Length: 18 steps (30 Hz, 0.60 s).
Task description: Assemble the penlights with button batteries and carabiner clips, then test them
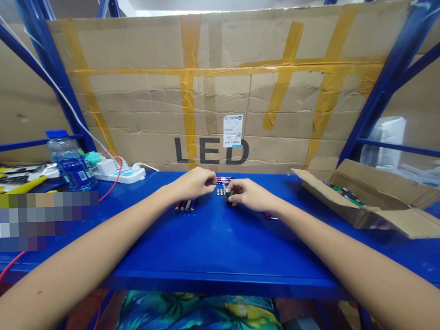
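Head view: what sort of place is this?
Likely a makeshift workbench, perhaps in a storeroom or small workshop: a blue metal shelf serves as the worktop, a taped cardboard panel marked LED stands behind, and a power strip sits back left.

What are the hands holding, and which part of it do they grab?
The right hand holds a small dark green cylinder by its side. Whether the left hand pinches anything cannot be told from here.

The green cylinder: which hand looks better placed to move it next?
Probably the right hand: it holds the green cylinder, while the left hand is apart from it, near the small silver pieces.
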### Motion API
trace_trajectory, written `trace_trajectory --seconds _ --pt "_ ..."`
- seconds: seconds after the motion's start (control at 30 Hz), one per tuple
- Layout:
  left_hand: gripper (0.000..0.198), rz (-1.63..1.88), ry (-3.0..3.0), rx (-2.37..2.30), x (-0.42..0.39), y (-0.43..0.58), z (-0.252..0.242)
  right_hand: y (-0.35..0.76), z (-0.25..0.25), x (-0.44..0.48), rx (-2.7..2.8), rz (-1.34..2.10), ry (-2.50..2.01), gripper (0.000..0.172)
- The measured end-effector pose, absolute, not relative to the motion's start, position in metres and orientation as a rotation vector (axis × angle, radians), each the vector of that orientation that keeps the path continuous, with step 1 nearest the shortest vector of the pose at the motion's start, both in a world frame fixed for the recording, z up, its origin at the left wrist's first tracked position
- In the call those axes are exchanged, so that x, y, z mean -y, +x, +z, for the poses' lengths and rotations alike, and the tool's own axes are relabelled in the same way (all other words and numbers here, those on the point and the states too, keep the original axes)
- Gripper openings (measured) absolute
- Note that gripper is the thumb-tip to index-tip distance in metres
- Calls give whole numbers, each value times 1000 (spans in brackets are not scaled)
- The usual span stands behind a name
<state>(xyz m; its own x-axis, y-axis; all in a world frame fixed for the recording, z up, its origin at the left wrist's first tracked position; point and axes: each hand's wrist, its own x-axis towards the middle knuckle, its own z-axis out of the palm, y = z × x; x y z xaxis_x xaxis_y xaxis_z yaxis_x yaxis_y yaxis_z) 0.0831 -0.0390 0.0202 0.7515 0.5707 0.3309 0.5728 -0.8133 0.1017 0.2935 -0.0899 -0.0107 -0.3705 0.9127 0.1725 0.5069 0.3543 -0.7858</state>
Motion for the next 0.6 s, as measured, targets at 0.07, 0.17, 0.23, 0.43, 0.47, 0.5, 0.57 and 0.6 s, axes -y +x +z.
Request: trace_trajectory --seconds 0.07,0.17,0.23,0.43,0.47,0.5,0.57,0.6 --pt "16 -706 -2918 827 48 85 23 293 -11 90 1980 895 -1219 9" --pt "17 -817 -2881 669 56 91 20 290 -10 91 1931 977 -1186 10" --pt "17 -807 -2891 597 57 94 15 289 -10 92 1917 1002 -1162 10" --pt "17 -808 -2961 514 56 94 8 288 -10 92 1878 1039 -1136 9" --pt "18 -794 -2974 504 56 94 8 288 -10 91 1872 1035 -1138 9" --pt "17 -782 -2986 503 57 93 9 288 -10 91 1867 1031 -1140 9" --pt "15 -790 -3002 553 59 94 10 287 -11 92 1841 1031 -1129 8" --pt "12 -819 -3005 609 60 94 10 286 -11 92 1822 1034 -1116 7"
